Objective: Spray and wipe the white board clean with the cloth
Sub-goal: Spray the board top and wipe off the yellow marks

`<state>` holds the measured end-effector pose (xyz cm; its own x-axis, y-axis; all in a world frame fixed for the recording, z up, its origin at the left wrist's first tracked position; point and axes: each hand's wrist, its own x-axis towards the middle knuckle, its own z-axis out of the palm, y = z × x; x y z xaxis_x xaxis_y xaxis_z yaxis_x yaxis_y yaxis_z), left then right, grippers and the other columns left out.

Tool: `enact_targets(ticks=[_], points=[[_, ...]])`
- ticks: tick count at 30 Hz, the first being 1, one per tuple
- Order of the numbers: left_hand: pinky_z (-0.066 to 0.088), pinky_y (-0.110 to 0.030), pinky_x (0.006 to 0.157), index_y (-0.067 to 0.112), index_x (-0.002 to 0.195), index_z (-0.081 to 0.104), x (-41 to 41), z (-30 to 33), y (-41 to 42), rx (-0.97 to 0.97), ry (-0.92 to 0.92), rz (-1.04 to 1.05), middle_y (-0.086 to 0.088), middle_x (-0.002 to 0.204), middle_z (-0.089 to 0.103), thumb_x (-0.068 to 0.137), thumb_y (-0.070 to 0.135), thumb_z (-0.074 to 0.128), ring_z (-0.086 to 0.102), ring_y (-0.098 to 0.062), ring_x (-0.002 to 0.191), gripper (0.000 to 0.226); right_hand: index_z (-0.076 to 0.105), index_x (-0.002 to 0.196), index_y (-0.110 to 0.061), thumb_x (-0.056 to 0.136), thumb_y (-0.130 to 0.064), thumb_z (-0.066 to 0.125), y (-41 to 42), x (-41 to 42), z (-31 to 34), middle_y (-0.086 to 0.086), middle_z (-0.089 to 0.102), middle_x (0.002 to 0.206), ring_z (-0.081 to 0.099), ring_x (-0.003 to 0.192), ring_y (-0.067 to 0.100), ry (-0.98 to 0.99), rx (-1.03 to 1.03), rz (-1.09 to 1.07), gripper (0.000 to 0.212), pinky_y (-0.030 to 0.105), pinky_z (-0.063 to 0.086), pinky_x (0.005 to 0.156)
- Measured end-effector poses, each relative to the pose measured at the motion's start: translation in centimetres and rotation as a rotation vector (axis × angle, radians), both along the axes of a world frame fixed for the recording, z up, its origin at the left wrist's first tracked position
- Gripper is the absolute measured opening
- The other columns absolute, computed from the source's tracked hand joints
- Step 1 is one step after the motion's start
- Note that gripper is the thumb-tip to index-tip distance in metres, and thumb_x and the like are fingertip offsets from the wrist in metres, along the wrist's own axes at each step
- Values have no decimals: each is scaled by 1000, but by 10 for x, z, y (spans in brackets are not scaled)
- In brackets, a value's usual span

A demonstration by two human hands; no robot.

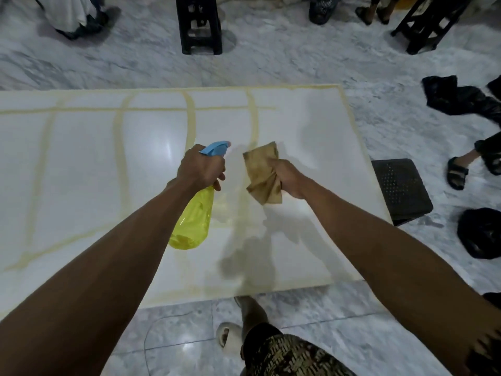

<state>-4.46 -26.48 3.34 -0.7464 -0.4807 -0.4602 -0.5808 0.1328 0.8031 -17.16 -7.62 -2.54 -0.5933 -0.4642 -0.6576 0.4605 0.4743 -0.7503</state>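
The board (pixel 108 172) lies flat on the floor below me, yellow streaks across it. My left hand (pixel 200 168) grips the bottle (pixel 193 221), nozzle aimed ahead; my right hand (pixel 288 180) bunches the cloth (pixel 261 172), ready to wipe.

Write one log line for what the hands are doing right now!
left hand: holds yellow spray bottle | right hand: holds brown cloth | white board: yellowish streaks remain | step: spraying, wipe pending

Both arms reach out, far over the scene. The left hand (pixel 200 168) is clenched; the right hand (pixel 288 178) is fisted beside it.
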Motion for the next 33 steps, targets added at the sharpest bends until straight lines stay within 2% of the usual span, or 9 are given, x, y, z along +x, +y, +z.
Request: enact_targets(ticks=[2, 5, 6, 8, 11, 13, 15, 23, 33], points=[[65, -45, 64, 25, 133, 72, -27, -2, -23, 17, -7, 24, -13, 82, 74, 77, 21, 53, 77, -42, 75, 59, 54, 133, -5, 102, -42, 44, -33, -54, 1, 9, 62, 127, 60, 110, 27, 211, 111, 13, 49, 41, 47, 103], [65, -49, 64, 17, 128, 74, -72, -15, -53, 45, -16, 45, -13, 79, 73, 69, 28, 53, 77, -44, 76, 64, 52, 134, -8, 101, -26, 45, -87, -130, -8, 13, 62, 117, 61, 107, 30, 541, 250, 64, 38, 30, 43, 80], [66, -52, 65, 15, 125, 74, -86, -20, -61, 47, -13, 37, -13, 77, 73, 70, 29, 54, 77, -45, 76, 61, 49, 139, -11, 99, -20, 45, -101, -153, -15, 13, 61, 124, 61, 111, 30, 640, 249, 97, 41, 27, 42, 82], [66, -50, 62, 19, 127, 74, -118, -36, -80, 58, 6, 24, -11, 79, 72, 81, 25, 56, 77, -41, 73, 50, 39, 148, -19, 93, -18, 39, -131, -199, -40, 7, 52, 142, 54, 125, 27, 826, 279, 182, 55, 38, 44, 100], [59, -38, 54, 28, 130, 73, -154, -55, -100, 76, 39, 21, -12, 83, 69, 95, 9, 52, 74, -32, 70, 45, 23, 154, -28, 98, -16, 36, -165, -242, -87, 4, 21, 162, 23, 148, 28, 1045, 675, 492, 59, 64, 15, 115], [60, -39, 57, 32, 122, 74, -171, -63, -111, 74, 47, 14, -10, 78, 69, 92, 7, 50, 76, -36, 73, 46, 12, 156, -34, 102, -30, 34, -177, -248, -112, 0, 4, 166, 6, 152, 27, 1085, 793, 705, 59, 68, 3, 114], [60, -39, 58, 28, 123, 74, -181, -69, -117, 73, 41, 16, -9, 75, 70, 86, 9, 51, 77, -39, 75, 48, 5, 157, -34, 103, -44, 28, -172, -247, -131, -1, -3, 166, -1, 153, 27, 1128, 816, 780, 60, 65, 2, 117], [56, -31, 43, 23, 135, 70, -166, -75, -112, 86, 13, -5, -17, 90, 66, 98, 6, 52, 71, -25, 67, 44, 6, 157, -36, 104, -44, 27, -141, -237, -127, -4, 0, 166, 1, 153, 24, 1136, 690, 896, 57, 59, 6, 118], [62, -39, 58, 25, 131, 72, -93, -64, -75, 18, -3, -66, -10, 80, 69, 102, 13, 55, 75, -34, 74, 36, 4, 156, -39, 104, -45, 26, -96, -110, -118, -8, -6, 166, -7, 153, 21, 991, 654, 838, 57, 59, 0, 119]])
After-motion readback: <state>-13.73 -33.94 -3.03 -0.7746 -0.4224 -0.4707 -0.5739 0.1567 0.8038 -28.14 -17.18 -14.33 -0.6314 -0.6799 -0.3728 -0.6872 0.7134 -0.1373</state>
